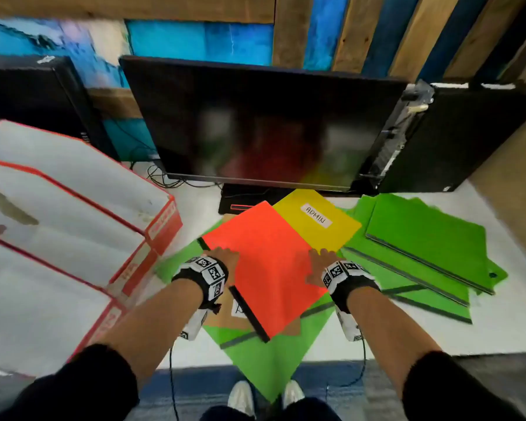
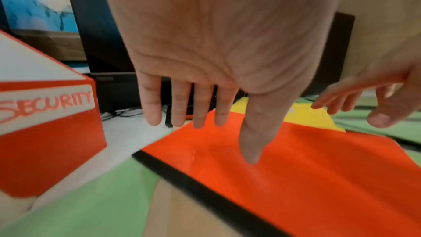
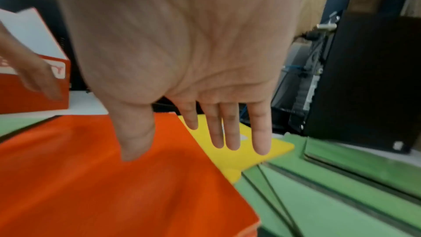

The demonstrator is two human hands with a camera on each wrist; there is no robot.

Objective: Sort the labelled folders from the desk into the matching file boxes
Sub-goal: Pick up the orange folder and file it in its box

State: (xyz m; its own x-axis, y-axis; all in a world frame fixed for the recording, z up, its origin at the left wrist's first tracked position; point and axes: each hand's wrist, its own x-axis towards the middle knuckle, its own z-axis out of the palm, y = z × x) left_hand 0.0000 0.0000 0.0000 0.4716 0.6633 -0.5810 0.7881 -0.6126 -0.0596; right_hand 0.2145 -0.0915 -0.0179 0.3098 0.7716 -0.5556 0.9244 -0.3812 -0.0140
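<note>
White worktop (image 1: 498, 329) holds it all, with a dark screen (image 1: 255, 123) at the back. Both hands are flat and loose, with no grip on anything. My left hand (image 1: 223, 258) and right hand (image 1: 322, 261) are over the orange folder (image 1: 271, 268), near its two side edges. That folder lies on top of a yellow folder (image 1: 331, 232) marked ADMIN and green folders (image 1: 422, 238). Red file boxes (image 1: 161, 226) stand to the left; one reads SECURITY (image 2: 45, 104).

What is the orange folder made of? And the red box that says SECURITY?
The orange folder looks like smooth plastic with a slight sheen; light reflects off its flat cover, and a black strip runs along its spine. The red box looks like matte cardboard: its walls are thin with white insides and a pasted white label. Neither can be told for sure.
</note>
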